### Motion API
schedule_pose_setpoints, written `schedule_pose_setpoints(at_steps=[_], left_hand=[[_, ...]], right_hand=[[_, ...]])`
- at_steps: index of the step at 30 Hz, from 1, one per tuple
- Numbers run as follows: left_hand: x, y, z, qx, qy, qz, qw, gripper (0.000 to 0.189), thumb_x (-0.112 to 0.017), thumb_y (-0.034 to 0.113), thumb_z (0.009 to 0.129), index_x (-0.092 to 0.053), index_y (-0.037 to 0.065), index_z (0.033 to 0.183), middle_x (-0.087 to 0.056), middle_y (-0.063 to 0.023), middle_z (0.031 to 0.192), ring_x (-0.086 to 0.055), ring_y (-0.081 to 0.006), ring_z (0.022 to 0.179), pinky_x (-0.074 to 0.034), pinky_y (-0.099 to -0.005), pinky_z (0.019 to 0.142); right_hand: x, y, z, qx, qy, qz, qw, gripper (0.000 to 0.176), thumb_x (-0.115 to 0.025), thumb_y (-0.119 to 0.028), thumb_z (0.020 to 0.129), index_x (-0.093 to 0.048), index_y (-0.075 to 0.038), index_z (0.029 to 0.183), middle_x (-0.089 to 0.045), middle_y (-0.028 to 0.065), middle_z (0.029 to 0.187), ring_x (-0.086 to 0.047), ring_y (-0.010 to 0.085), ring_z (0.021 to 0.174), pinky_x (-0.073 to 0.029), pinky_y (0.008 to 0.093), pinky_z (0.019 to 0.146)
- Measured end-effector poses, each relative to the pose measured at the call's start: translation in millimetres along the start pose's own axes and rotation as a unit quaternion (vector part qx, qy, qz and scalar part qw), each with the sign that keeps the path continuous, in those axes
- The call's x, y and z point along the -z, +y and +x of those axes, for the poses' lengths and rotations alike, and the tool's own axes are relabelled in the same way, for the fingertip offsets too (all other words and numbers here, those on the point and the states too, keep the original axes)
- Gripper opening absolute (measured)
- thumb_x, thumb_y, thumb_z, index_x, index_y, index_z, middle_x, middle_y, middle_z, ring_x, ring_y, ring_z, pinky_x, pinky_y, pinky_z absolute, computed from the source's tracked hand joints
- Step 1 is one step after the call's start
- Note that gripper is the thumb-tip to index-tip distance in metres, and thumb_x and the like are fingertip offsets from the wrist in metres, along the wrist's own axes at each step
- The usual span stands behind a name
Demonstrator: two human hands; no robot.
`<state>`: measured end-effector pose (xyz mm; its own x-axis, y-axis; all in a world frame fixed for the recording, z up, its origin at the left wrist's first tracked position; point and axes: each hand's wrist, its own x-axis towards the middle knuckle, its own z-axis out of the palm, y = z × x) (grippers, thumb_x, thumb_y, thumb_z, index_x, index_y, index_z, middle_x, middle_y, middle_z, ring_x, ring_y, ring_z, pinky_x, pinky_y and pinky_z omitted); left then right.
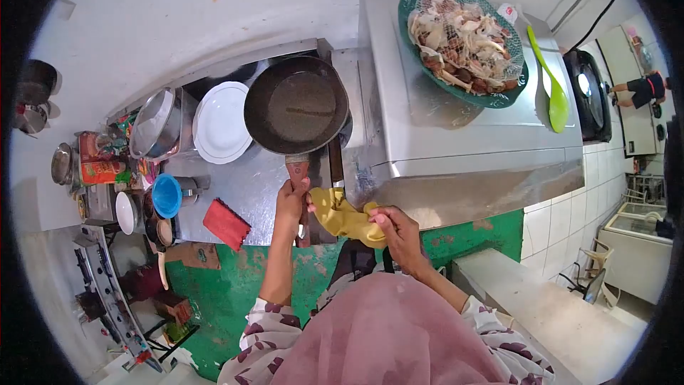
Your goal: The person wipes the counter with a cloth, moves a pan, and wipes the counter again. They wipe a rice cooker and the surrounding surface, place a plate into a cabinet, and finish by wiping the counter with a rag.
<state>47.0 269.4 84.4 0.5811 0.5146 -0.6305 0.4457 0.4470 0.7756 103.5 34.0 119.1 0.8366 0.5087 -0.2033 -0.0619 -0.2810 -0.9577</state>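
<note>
Against the white wall stands a shiny metal bench. Close to me, my left hand and right hand pinch a crumpled yellow cloth between them, just by the dark slim handle of a round black frying pan. If a loose fold snags that handle, I think the pan could swing and knock the round white plate beside it. Farther off, a green wavy-rimmed dish of mesh-covered pieces sits on a silver box-shaped unit.

Both forearms reach forward, the left fingers and right fingers curled and apart.
</note>
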Motion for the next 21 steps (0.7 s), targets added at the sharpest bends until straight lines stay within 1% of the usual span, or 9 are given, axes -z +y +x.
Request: schedule_pose_setpoints(at_steps=[2,4,9,11,13,15,17,19,21], left_hand=[[2.3,2.0,1.3,0.000,-0.012,-0.003,1.000,0.025,-0.058,0.026,0.091,-0.049,0.002,0.094,-0.051,-0.0041,0.061,-0.052,-0.0152,0.047,-0.044,-0.0286,0.046],[6.5,5.2,2.8,0.027,-0.037,0.006,0.999,0.027,-0.057,0.027,0.091,-0.049,0.002,0.100,-0.057,-0.0075,0.064,-0.057,-0.0184,0.050,-0.048,-0.0297,0.049],[25.1,-5.2,10.8,0.027,-0.068,0.060,0.995,0.036,-0.057,0.031,0.091,-0.050,0.001,0.111,-0.064,-0.0115,0.076,-0.063,-0.0196,0.061,-0.051,-0.0299,0.053],[39.6,-20.4,20.4,-0.039,-0.015,0.104,0.994,0.037,-0.055,0.031,0.093,-0.051,0.000,0.113,-0.065,-0.0106,0.080,-0.064,-0.0192,0.068,-0.051,-0.0309,0.059],[43.5,5.6,-10.6,-0.108,0.102,0.242,0.959,0.045,-0.057,0.034,0.091,-0.051,-0.001,0.120,-0.064,-0.0115,0.090,-0.063,-0.0185,0.083,-0.048,-0.0291,0.073],[30.0,21.4,-51.3,-0.255,0.206,0.225,0.917,0.045,-0.055,0.037,0.092,-0.052,0.001,0.120,-0.063,-0.0110,0.101,-0.058,-0.0193,0.101,-0.044,-0.0317,0.084],[-23.1,57.5,-116.1,-0.323,0.123,0.099,0.933,0.045,-0.056,0.035,0.091,-0.051,0.000,0.121,-0.060,-0.0122,0.108,-0.053,-0.0199,0.110,-0.039,-0.0332,0.093],[-78.6,62.7,-155.8,-0.425,-0.018,0.044,0.904,0.042,-0.058,0.027,0.090,-0.050,0.001,0.121,-0.060,-0.0119,0.110,-0.052,-0.0223,0.112,-0.034,-0.0360,0.099],[-114.8,45.7,-176.9,-0.411,-0.057,0.145,0.898,0.041,-0.061,0.021,0.087,-0.051,-0.001,0.120,-0.061,-0.0108,0.109,-0.054,-0.0241,0.110,-0.037,-0.0354,0.098]], right_hand=[[3.7,-3.2,-2.2,0.002,0.002,-0.003,1.000,0.030,-0.056,-0.027,0.092,-0.062,-0.002,0.106,-0.065,0.0110,0.090,-0.062,0.0204,0.079,-0.048,0.0302,0.073],[8.3,-18.0,-3.6,-0.032,-0.038,0.096,0.994,0.034,-0.059,-0.026,0.089,-0.057,-0.004,0.115,-0.061,0.0085,0.093,-0.059,0.0191,0.083,-0.047,0.0295,0.076],[31.2,-42.5,-10.5,-0.010,-0.066,0.145,0.987,0.038,-0.061,-0.025,0.088,-0.053,-0.004,0.118,-0.056,0.0044,0.095,-0.054,0.0142,0.089,-0.044,0.0264,0.080],[52.1,-63.5,-16.5,-0.006,-0.066,0.192,0.979,0.038,-0.062,-0.026,0.087,-0.053,-0.004,0.117,-0.057,0.0038,0.096,-0.053,0.0127,0.091,-0.044,0.0253,0.080],[75.2,-86.0,-21.4,-0.082,-0.103,0.210,0.969,0.035,-0.062,-0.024,0.088,-0.054,-0.003,0.115,-0.058,0.0038,0.099,-0.054,0.0122,0.091,-0.044,0.0249,0.080],[84.2,-98.0,-22.9,-0.071,-0.102,0.196,0.973,0.033,-0.062,-0.023,0.089,-0.054,-0.002,0.114,-0.059,0.0039,0.100,-0.054,0.0122,0.091,-0.044,0.0250,0.080],[86.3,-108.7,-23.6,-0.066,-0.099,0.184,0.976,0.032,-0.061,-0.022,0.089,-0.055,-0.002,0.113,-0.059,0.0041,0.101,-0.055,0.0121,0.092,-0.044,0.0252,0.080],[81.1,-123.7,-16.5,0.104,-0.138,0.117,0.978,0.022,-0.059,-0.012,0.090,-0.053,-0.004,0.110,-0.058,0.0042,0.101,-0.054,0.0107,0.094,-0.043,0.0238,0.081],[82.6,-146.7,-8.5,0.128,-0.141,0.076,0.979,0.024,-0.061,-0.014,0.089,-0.056,-0.004,0.110,-0.061,0.0068,0.105,-0.055,0.0154,0.099,-0.045,0.0277,0.084]])
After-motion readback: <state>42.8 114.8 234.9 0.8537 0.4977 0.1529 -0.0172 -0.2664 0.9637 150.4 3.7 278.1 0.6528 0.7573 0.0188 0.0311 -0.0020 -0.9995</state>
